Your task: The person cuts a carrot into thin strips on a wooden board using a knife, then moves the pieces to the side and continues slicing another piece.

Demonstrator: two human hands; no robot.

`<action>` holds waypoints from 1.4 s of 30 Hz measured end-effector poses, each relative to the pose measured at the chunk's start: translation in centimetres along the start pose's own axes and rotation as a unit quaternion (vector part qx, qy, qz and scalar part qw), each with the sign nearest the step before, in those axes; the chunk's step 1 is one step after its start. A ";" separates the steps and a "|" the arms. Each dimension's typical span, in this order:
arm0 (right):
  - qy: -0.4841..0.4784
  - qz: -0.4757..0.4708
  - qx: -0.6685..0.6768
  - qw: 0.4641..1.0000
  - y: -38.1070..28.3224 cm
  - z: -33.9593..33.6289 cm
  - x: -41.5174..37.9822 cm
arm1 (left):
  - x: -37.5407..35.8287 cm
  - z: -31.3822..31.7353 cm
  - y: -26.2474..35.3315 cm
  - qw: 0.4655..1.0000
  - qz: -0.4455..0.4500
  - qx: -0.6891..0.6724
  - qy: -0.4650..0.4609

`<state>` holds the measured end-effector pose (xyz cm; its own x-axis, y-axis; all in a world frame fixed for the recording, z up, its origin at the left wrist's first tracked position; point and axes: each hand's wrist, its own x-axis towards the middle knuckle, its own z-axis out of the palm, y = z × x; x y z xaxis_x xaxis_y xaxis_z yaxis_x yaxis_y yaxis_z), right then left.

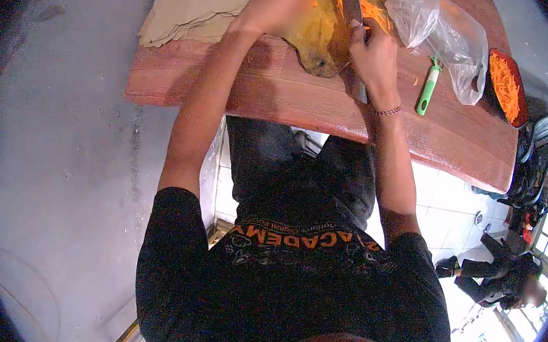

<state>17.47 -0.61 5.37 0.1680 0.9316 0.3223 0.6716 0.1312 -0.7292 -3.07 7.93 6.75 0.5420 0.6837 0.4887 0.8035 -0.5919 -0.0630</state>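
Observation:
A stained yellow cutting board (pixel 323 42) lies near the table's far edge, with orange shreds (pixel 374 13) on it. My right hand (pixel 375 56) is closed on a knife (pixel 351 2), whose blade points away over the board. Over the board's left side is my left hand (pixel 276 7), blurred, its fingers too smeared to make out. A flattened brown cardboard sheet (pixel 197 8) lies left of it. To the right of my right hand is a green-handled peeler (pixel 428 90).
A clear plastic bag (pixel 448 40) lies right of the board on the wooden table (pixel 446 140). A dark container of orange shreds (pixel 508 87) stands at the right edge. A wall (pixel 63 120) is on the left. Another person (pixel 503 276) is at the lower right, away from the table.

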 end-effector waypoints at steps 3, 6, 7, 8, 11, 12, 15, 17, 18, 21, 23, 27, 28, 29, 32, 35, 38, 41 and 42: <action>0.009 0.000 0.004 1.000 0.2 0.0 0.0 | 0.7 0.2 0.4 0.990 -0.048 -0.128 -0.040; 0.028 -0.014 0.015 0.999 0.4 0.0 0.1 | 0.5 1.6 1.1 0.954 -0.107 -0.279 -0.024; 0.042 -0.031 0.031 0.998 0.5 0.0 0.1 | 0.2 2.3 1.5 0.923 -0.140 -0.359 -0.010; 0.041 -0.031 0.029 0.998 0.6 0.1 0.2 | -0.2 2.9 1.9 0.922 -0.141 -0.360 -0.010; 0.015 -0.002 0.029 0.999 0.9 0.2 0.2 | -1.2 2.9 3.5 0.896 -0.217 -0.383 -0.062; -0.001 0.007 0.024 1.000 0.9 0.2 0.3 | -1.1 2.5 4.0 0.914 -0.238 -0.317 -0.085; -0.031 0.029 0.022 0.999 0.5 -0.1 0.3 | -0.7 0.9 4.3 0.922 -0.281 -0.223 -0.145; -0.047 0.044 0.023 0.998 0.5 -0.1 0.3 | -1.2 1.4 3.4 0.914 -0.304 -0.197 -0.182; -0.039 0.025 0.022 0.999 0.6 0.0 0.2 | -2.1 2.8 1.9 0.964 -0.160 -0.196 -0.088; -0.051 0.035 0.011 0.998 0.7 0.0 0.3 | -2.9 3.4 0.8 0.982 -0.005 -0.188 -0.020; -0.072 0.061 0.002 0.996 0.9 0.3 0.4 | -2.8 3.4 0.6 0.981 0.001 -0.187 -0.051; -0.053 0.035 -0.017 0.998 1.7 0.7 0.3 | -2.5 4.5 0.7 0.980 -0.003 -0.190 -0.067; -0.056 0.035 -0.026 0.997 1.8 0.6 0.3 | -2.6 4.8 0.9 0.984 -0.005 -0.177 -0.032; -0.056 0.035 -0.027 0.997 1.7 0.5 0.2 | -2.8 5.0 1.0 0.984 -0.005 -0.178 -0.031; -0.036 -0.010 -0.015 0.999 0.4 -0.5 -0.1 | -3.6 6.1 1.2 0.981 -0.027 -0.191 0.002; -0.097 0.029 -0.037 0.994 -1.1 -1.5 -0.6 | -4.0 6.3 1.6 0.973 -0.032 -0.228 0.019; -0.086 -0.011 -0.062 0.994 -1.5 -1.5 -1.3 | -3.9 6.0 1.9 0.981 -0.012 -0.190 0.044; -0.073 -0.013 -0.087 0.993 -1.7 -1.5 -1.8 | -3.8 6.2 2.1 0.981 -0.015 -0.181 0.068; -0.080 -0.021 -0.087 0.993 -1.6 -1.5 -1.8 | -3.8 6.0 2.3 0.982 -0.018 -0.175 0.074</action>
<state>17.15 -3.02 6.81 0.0293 0.9702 0.2406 0.7922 0.1242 -0.5974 -1.82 6.56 -0.51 0.4528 0.6524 0.6077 0.6733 -0.6970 0.2467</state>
